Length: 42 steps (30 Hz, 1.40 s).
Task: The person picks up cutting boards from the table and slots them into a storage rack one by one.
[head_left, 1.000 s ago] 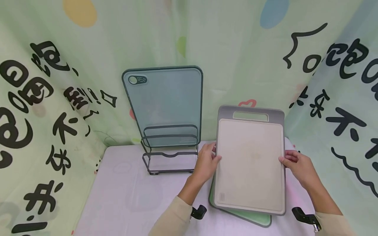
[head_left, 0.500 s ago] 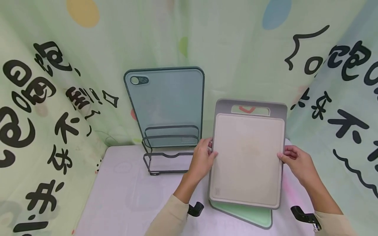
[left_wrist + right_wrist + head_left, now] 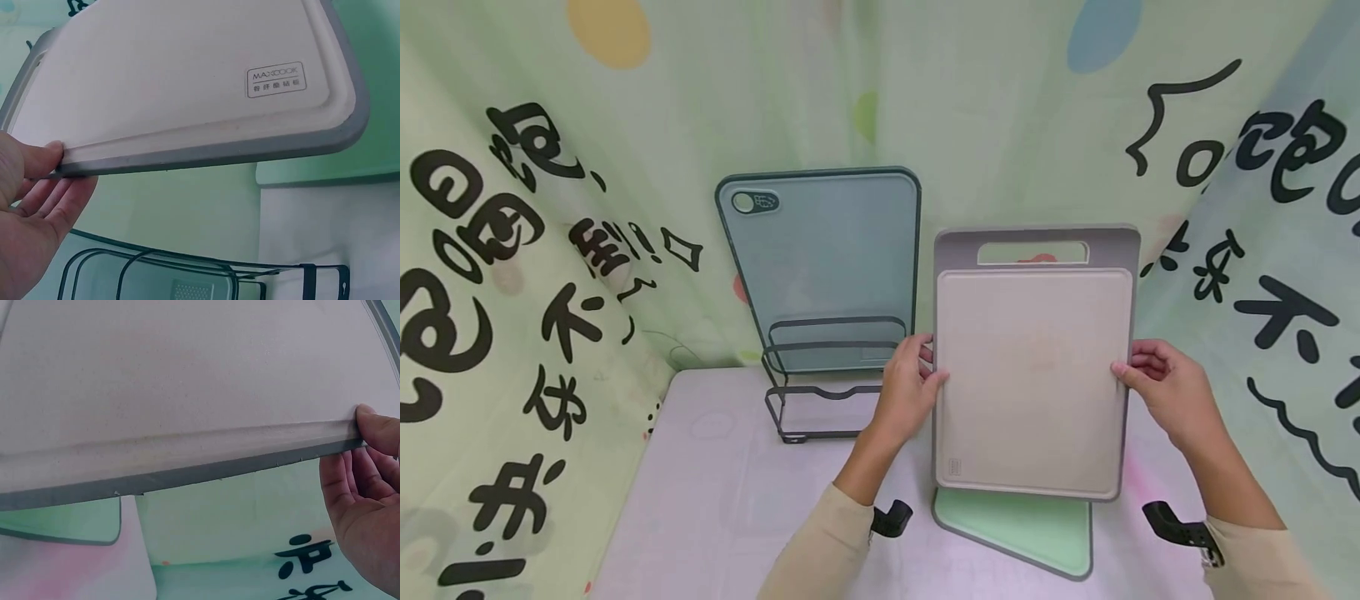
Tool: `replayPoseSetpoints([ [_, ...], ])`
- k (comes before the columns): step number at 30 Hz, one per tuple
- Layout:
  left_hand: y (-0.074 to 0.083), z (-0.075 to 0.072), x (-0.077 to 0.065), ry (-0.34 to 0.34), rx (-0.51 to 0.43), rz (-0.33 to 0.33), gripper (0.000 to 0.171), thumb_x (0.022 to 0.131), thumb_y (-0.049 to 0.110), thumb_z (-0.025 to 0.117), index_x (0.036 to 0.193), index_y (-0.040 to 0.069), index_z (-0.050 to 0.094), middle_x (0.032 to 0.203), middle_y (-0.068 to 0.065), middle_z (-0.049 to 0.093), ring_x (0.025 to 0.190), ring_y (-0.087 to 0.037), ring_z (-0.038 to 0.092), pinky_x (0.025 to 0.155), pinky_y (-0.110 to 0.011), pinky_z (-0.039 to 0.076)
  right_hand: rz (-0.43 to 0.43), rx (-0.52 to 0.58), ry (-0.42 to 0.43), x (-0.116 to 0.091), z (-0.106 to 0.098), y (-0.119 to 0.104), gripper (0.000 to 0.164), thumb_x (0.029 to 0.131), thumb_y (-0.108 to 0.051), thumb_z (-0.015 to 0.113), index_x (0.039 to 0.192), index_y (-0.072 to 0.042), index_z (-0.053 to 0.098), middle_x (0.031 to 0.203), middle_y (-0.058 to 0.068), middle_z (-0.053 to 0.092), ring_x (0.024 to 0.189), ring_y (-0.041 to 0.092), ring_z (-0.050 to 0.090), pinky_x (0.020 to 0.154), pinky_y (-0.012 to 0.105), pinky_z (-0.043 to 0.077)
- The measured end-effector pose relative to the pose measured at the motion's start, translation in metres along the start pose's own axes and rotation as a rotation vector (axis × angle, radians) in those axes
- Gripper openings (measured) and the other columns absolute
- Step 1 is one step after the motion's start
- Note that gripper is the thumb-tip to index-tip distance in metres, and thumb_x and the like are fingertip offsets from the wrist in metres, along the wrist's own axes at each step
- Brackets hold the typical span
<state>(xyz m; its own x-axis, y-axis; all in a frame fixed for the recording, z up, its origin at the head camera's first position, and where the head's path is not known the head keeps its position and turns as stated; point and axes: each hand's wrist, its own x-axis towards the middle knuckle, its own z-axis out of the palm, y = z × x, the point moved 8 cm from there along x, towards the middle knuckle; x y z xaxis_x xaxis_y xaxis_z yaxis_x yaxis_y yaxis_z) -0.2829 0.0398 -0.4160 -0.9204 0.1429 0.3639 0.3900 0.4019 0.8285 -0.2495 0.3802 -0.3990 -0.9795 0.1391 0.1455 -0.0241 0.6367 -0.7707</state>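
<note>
A beige cutting board [image 3: 1033, 375] with a grey rim and a handle slot is held up between both hands. My left hand [image 3: 906, 387] pinches its left edge, thumb on the front face and fingers behind. On the opposite edge my right hand [image 3: 1172, 392] pinches it the same way, as the right wrist view shows with the thumb [image 3: 378, 428] on top. Below the raised board lies a green cutting board [image 3: 1022, 525] on the table, its upper part hidden. Left of my left hand stands a black wire rack [image 3: 835, 392], with a blue-grey cutting board [image 3: 827, 258] upright in its back slot.
The table [image 3: 700, 500] has a pale lilac cover. A printed curtain [image 3: 1000, 100] hangs close behind and at both sides of the table. The rack's front slots hold no board.
Both hands have lifted the beige board up and away from the green one, straightening it slightly. More of the green board shows now. The rack and its board stay in place.
</note>
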Motion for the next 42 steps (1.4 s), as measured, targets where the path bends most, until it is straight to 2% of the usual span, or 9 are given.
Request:
replayPoseSetpoints([
  [6, 0.001, -0.005, 0.002, -0.003, -0.012, -0.01, 0.049, 0.09, 0.001, 0.078, 0.133, -0.001, 0.055, 0.107, -0.011, 0.062, 0.082, -0.015, 0.061, 0.066, -0.019, 0.054, -0.036, 0.003, 0.026, 0.005, -0.005, -0.013, 0.046, 0.101, -0.022, 0.069, 0.132, 0.008, 0.054, 0.092, -0.026, 0.056, 0.084, -0.01, 0.054, 0.074, 0.001, 0.048],
  [18, 0.013, -0.021, 0.015, 0.028, -0.012, 0.082, 0.05, 0.09, -0.002, 0.077, 0.134, -0.004, 0.052, 0.106, -0.014, 0.06, 0.084, -0.02, 0.062, 0.07, -0.02, 0.056, -0.087, 0.009, 0.078, 0.013, -0.013, -0.033, 0.043, 0.1, -0.019, 0.07, 0.131, 0.005, 0.053, 0.095, -0.025, 0.056, 0.088, -0.006, 0.054, 0.077, 0.0, 0.046],
  [26, 0.018, -0.029, 0.024, 0.037, 0.013, 0.1, 0.047, 0.09, -0.002, 0.076, 0.131, -0.005, 0.052, 0.106, -0.015, 0.059, 0.087, -0.021, 0.061, 0.072, -0.023, 0.056, -0.158, 0.051, 0.132, 0.015, -0.016, -0.046, 0.03, 0.097, -0.011, 0.072, 0.121, -0.001, 0.057, 0.095, -0.024, 0.058, 0.087, -0.007, 0.057, 0.078, 0.0, 0.046],
  [34, 0.025, -0.035, 0.031, 0.049, 0.031, 0.137, 0.044, 0.092, -0.003, 0.074, 0.128, -0.005, 0.051, 0.106, -0.016, 0.059, 0.088, -0.023, 0.062, 0.072, -0.025, 0.057, -0.186, 0.038, 0.174, 0.014, -0.017, -0.056, 0.038, 0.097, -0.009, 0.072, 0.127, 0.006, 0.055, 0.097, -0.023, 0.057, 0.089, -0.009, 0.056, 0.081, -0.002, 0.045],
  [42, 0.032, -0.044, 0.036, 0.094, 0.038, 0.205, 0.043, 0.09, -0.006, 0.075, 0.126, -0.007, 0.051, 0.105, -0.02, 0.06, 0.087, -0.027, 0.065, 0.073, -0.029, 0.059, -0.213, 0.049, 0.207, 0.017, -0.018, -0.07, 0.041, 0.096, -0.007, 0.072, 0.131, 0.006, 0.055, 0.099, -0.027, 0.055, 0.091, -0.01, 0.057, 0.084, -0.002, 0.044],
])
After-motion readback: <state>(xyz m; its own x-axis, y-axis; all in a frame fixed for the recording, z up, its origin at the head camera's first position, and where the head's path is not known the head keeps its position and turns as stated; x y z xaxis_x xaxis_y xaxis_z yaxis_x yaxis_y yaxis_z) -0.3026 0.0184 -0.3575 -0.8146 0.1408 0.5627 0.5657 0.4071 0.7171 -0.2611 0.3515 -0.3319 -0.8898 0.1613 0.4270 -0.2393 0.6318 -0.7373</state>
